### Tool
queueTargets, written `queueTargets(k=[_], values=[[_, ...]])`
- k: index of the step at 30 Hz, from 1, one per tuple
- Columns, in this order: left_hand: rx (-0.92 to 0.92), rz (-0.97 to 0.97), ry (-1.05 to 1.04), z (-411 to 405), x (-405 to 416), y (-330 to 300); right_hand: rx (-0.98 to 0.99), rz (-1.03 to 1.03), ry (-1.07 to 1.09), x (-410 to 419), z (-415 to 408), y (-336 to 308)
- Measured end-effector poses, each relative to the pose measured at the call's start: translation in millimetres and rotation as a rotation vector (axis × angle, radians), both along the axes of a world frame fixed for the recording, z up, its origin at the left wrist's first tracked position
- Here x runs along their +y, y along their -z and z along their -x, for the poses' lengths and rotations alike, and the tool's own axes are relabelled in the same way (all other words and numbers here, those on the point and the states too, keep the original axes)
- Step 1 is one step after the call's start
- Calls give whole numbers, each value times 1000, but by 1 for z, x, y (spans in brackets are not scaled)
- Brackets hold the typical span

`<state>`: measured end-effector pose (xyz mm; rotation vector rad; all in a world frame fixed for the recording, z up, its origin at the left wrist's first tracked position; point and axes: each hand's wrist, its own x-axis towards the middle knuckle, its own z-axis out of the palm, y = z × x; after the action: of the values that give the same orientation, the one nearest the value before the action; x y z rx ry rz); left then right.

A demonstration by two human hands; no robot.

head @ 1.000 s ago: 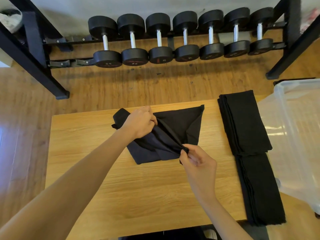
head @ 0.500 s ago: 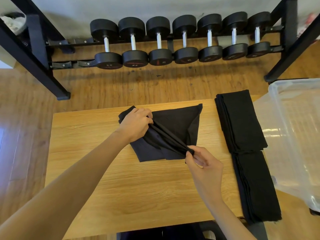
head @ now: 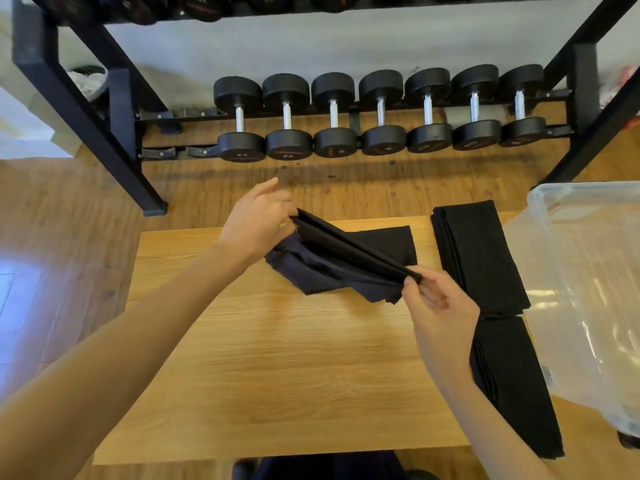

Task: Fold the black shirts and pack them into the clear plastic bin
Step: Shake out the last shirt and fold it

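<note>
A person stands at the near edge of a wooden table [head: 277,375], both bare arms reaching over it. The left hand [head: 254,225] pinches one end of a black shirt [head: 346,261] above the far edge of the tabletop, thumb and curled fingers closed on the cloth, with the index finger stretched forward and free. The right hand [head: 441,313] pinches the other end between thumb and fingertips, near the middle of the tabletop toward its right side. Between the two hands the folded edge of the shirt is pulled into a taut band, lifted off the wood; its long axis runs diagonally, from far left to near right. Below that band the rest of the shirt hangs slack and rumpled, and part of it lies flat on the table by the far edge.

Along the right edge lie two folded stacks [head: 478,258] of black cloth, one behind the other, their long axes running near to far; the right wrist covers part of the nearer one. Just right of them stands a clear bin [head: 588,282], tilted, its contents not discernible. Beyond the table, on the wooden floor, a black rack [head: 114,133] carries a row of dumbbells [head: 381,116].
</note>
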<state>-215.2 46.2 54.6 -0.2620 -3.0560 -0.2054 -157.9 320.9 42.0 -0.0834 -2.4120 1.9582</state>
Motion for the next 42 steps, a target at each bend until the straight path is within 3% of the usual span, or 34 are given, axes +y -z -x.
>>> queueTargets(k=[4, 9, 18, 25, 30, 33, 37, 42], values=[[128, 16, -46, -12, 1, -36, 42, 43, -5, -1, 17, -18], [79, 1, -155, -22, -4, -76, 125, 18, -76, -2, 39, -45], [291, -29, -160, -51, -1, -148, 306, 45, -181, 1, 55, -101], [282, -288, -203, -79, 11, -180, 309, 76, -254, 9, 55, -127], [179, -269, -184, -96, 15, -185, 303, 5, -326, 15, 51, -125], [71, -407, -207, -112, 21, -182, 320, -33, -355, 21, 43, -123], [-44, -773, -266, -137, 34, -177, 317, -50, -374, 32, 31, -122], [-106, -973, -246, -168, 46, -181, 263, -64, -445, 53, 9, -128]])
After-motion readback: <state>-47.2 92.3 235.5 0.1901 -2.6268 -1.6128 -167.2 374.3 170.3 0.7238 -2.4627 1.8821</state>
